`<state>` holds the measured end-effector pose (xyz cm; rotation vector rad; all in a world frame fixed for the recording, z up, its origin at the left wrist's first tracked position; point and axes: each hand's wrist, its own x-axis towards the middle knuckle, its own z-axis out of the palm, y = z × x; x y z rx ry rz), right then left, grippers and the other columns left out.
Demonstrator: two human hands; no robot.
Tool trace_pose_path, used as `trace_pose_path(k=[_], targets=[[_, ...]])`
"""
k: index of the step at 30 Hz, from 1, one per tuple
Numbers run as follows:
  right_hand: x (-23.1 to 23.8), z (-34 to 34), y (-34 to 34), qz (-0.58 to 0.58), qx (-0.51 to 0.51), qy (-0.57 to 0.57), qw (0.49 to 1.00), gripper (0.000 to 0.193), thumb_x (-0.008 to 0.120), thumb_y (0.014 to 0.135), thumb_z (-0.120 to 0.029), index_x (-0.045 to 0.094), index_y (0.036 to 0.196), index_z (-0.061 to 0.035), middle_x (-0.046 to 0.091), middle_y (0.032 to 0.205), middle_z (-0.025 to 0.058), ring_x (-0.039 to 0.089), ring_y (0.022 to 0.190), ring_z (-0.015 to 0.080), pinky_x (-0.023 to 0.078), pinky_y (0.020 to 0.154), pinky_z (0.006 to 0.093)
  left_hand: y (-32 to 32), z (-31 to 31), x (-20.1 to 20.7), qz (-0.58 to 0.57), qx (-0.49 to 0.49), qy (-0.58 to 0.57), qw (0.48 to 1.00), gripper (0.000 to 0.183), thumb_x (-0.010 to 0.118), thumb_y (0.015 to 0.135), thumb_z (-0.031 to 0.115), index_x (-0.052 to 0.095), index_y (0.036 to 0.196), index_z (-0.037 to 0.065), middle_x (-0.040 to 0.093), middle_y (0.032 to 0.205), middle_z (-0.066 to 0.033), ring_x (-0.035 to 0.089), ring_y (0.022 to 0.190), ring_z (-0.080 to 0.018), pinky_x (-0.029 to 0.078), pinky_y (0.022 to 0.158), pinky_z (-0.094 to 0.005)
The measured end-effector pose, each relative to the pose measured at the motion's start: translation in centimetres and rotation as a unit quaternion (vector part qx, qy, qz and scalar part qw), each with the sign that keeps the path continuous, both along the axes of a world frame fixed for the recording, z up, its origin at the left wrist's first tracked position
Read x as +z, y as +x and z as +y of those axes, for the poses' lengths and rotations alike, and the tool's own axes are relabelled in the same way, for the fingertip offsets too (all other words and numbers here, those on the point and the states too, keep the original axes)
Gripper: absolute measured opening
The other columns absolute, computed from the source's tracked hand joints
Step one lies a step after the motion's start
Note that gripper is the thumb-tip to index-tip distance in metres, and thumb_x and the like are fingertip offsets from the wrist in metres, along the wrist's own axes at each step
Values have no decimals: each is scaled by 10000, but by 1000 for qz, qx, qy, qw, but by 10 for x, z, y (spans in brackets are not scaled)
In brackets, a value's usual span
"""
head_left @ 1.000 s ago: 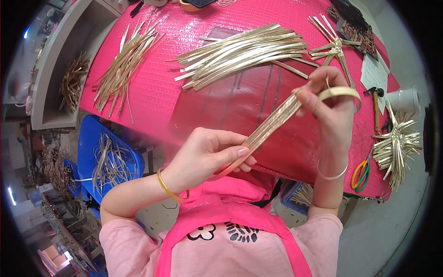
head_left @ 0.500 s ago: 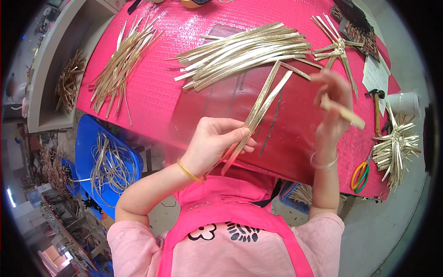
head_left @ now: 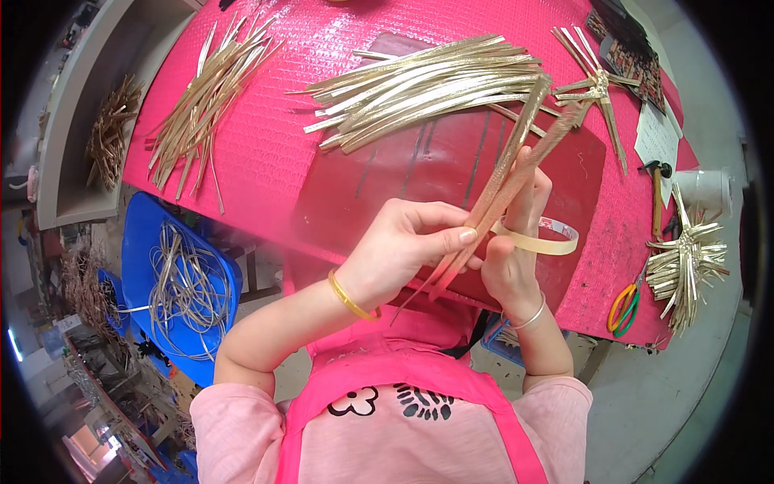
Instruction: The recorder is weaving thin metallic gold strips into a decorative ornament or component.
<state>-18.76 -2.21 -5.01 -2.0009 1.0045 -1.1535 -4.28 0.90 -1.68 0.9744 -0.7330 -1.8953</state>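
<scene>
My left hand pinches a few flat gold strips between thumb and fingers. They slant away from me, spreading into two arms at the far end, with the near ends below the hand. Close against them on the right is my right hand, fingers pointing up and partly behind the strips. A narrow roll of pale yellow tape hangs looped on this hand. Whether the tape touches the strips is hard to make out. Beyond both hands lies a pile of gold strips on a dark red mat.
The pink-covered table also bears a looser strip bundle at left. At right lie a woven gold star shape, a hammer, scissors and a fuller gold woven piece. A blue bin holds coiled strips.
My right hand, with the tape roll, has come left and nearer, up against the strips. My left hand has moved right, and the strips now reach further to the right.
</scene>
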Motion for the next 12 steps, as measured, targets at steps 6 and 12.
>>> trace_pose_path(k=[6, 12], targets=[[1, 7, -6, -82, -74, 95, 989, 762, 335, 800, -557, 38, 1326, -93, 334, 1069, 100, 373, 875, 158, 398, 703, 292, 18, -1, 4, -79, 51, 11, 996, 161, 535, 790, 90, 574, 878, -39, 585, 770, -61, 589, 667, -141, 478, 590, -238], [-7, 4, -16, -122, 33, 173, 977, 814, 251, 760, -649, -31, 1328, -139, 295, 1183, 57, 308, 771, 128, 345, 781, 311, 15, -1, -1, -33, -14, -61, 997, 179, 545, 772, 64, 590, 938, 17, 516, 1034, -112, 571, 842, -175, 462, 714, -270]])
